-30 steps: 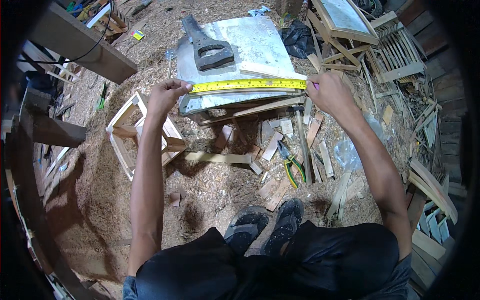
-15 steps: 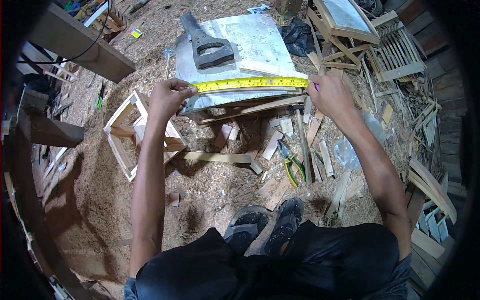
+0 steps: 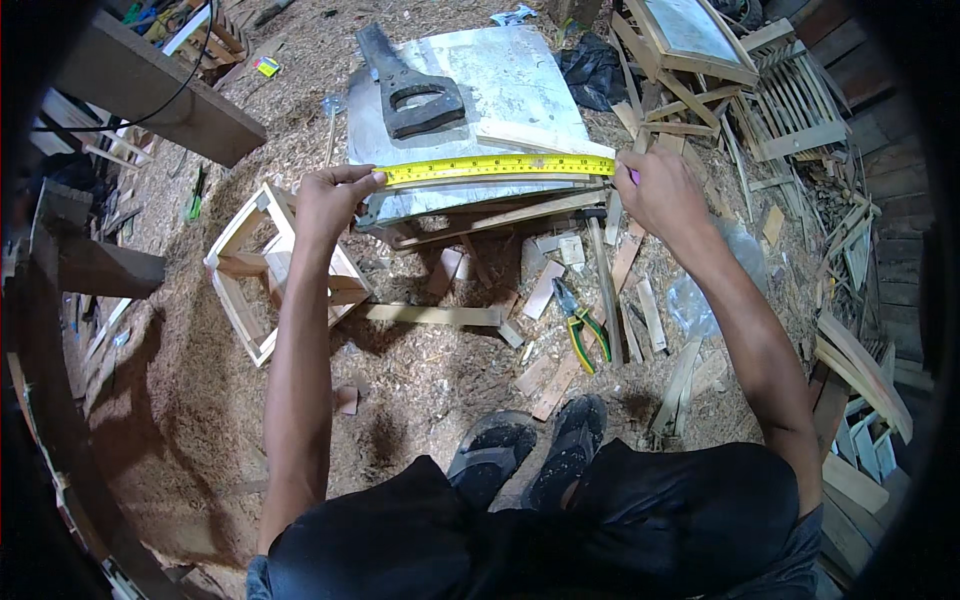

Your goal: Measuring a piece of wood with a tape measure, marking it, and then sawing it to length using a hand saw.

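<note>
Both hands, left hand [image 3: 335, 200] and right hand [image 3: 665, 190], pinch opposite ends of a yellow tape measure [image 3: 497, 167] stretched along the metal sheet's [image 3: 510, 80] near edge.

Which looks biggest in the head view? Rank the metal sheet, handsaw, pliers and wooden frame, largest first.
1. metal sheet
2. wooden frame
3. handsaw
4. pliers
The frame and handsaw are close in length, and the fisheye bend makes their order unsure.
</note>
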A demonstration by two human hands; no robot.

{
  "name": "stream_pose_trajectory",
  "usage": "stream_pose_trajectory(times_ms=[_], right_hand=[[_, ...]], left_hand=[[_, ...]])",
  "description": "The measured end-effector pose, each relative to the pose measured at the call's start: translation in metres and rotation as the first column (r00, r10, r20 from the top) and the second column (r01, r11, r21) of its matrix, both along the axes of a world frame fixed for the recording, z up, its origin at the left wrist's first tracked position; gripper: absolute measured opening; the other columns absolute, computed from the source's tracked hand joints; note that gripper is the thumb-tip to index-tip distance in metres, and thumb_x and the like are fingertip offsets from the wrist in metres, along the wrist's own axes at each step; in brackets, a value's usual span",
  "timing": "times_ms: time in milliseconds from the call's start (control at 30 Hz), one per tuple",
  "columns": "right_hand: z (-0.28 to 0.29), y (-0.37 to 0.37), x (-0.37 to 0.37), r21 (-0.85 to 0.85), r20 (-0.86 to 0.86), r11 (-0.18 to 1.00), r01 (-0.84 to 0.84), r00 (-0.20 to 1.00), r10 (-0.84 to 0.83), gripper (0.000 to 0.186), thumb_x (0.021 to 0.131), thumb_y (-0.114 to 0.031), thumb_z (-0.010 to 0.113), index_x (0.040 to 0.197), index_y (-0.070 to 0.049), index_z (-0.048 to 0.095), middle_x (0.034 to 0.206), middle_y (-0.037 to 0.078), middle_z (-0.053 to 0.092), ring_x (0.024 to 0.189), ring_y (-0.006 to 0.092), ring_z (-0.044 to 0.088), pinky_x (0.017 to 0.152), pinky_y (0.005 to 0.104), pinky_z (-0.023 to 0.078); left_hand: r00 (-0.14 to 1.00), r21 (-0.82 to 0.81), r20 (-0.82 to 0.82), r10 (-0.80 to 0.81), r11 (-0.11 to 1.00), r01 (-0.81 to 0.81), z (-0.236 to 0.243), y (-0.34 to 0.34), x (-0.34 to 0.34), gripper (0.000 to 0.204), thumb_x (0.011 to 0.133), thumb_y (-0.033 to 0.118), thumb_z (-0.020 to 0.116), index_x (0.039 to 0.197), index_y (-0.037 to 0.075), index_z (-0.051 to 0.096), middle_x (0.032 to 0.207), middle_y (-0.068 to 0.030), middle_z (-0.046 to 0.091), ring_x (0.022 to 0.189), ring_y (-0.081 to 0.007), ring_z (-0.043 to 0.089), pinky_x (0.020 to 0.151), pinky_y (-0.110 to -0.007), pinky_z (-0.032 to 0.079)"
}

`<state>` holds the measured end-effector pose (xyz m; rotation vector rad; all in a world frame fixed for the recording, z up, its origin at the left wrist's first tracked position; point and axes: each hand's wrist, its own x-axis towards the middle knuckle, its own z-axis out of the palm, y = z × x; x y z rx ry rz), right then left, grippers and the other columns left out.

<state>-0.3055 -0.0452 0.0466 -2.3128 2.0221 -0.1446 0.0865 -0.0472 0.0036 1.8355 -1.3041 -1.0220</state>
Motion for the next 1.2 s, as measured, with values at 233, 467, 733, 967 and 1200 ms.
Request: stream_pose_trajectory(times_ms=[233, 467, 733, 967, 1200], right_hand=[[0.003, 0.001, 0.002, 0.014, 0.014, 1.0, 0.003, 1.0, -0.003, 0.029, 0.093, -0.027, 0.054, 0.102, -0.007, 0.073, 0.101, 0.027, 0.065, 0.097, 0.0446, 0.064, 0.087, 0.0544, 0.051], [-0.001, 0.001, -0.002, -0.007, 0.016, 1.0, -0.017, 1.0, 0.017, 0.028, 0.093, -0.027, 0.054, 0.099, -0.007, 0.072, 0.101, 0.026, 0.065, 0.097, 0.044, 0.064, 0.086, 0.0544, 0.051], [0.002, 0.007, 0.002, -0.015, 0.013, 1.0, -0.016, 1.0, 0.016, 0.028, 0.093, -0.027, 0.053, 0.105, -0.007, 0.07, 0.101, 0.026, 0.063, 0.098, 0.0444, 0.064, 0.086, 0.055, 0.051], [0.001, 0.007, 0.001, -0.006, 0.021, 1.0, -0.013, 1.0, 0.013, 0.029, 0.093, -0.027, 0.055, 0.11, -0.009, 0.07, 0.102, 0.026, 0.063, 0.098, 0.0448, 0.063, 0.086, 0.055, 0.051], [0.0, 0.012, 0.001, -0.039, 0.022, 0.999, -0.008, 1.0, 0.009, 0.031, 0.092, -0.027, 0.057, 0.115, -0.011, 0.07, 0.103, 0.024, 0.064, 0.102, 0.0417, 0.062, 0.086, 0.0543, 0.05]], left_hand=[[0.995, -0.06, -0.071, 0.073, 0.995, -0.078, -0.004, 0.002, -0.004, 0.022, 0.083, 0.014, 0.079, 0.101, 0.001, 0.076, 0.077, -0.0027, 0.07, 0.058, -0.0063, 0.054, 0.054, -0.022, 0.042], [0.994, -0.087, -0.083, 0.071, 0.993, -0.078, -0.006, 0.007, -0.007, 0.024, 0.084, 0.016, 0.079, 0.103, 0.001, 0.075, 0.077, -0.0028, 0.069, 0.059, -0.0059, 0.054, 0.054, -0.023, 0.042], [0.996, -0.149, -0.054, 0.07, 0.986, -0.078, -0.01, 0.008, -0.008, 0.026, 0.083, 0.015, 0.08, 0.101, -0.003, 0.073, 0.085, -0.0066, 0.07, 0.069, -0.0095, 0.061, 0.062, -0.026, 0.049], [0.999, -0.199, -0.018, 0.037, 0.979, -0.039, -0.014, 0.009, -0.006, 0.027, 0.083, 0.016, 0.08, 0.102, -0.002, 0.073, 0.08, -0.0034, 0.065, 0.07, -0.0103, 0.06, 0.063, -0.026, 0.049], [0.999, -0.228, -0.036, 0.033, 0.973, -0.04, -0.02, 0.013, -0.006, 0.023, 0.086, 0.014, 0.079, 0.104, 0.001, 0.073, 0.081, -0.0017, 0.066, 0.067, -0.0057, 0.058, 0.055, -0.022, 0.044]])
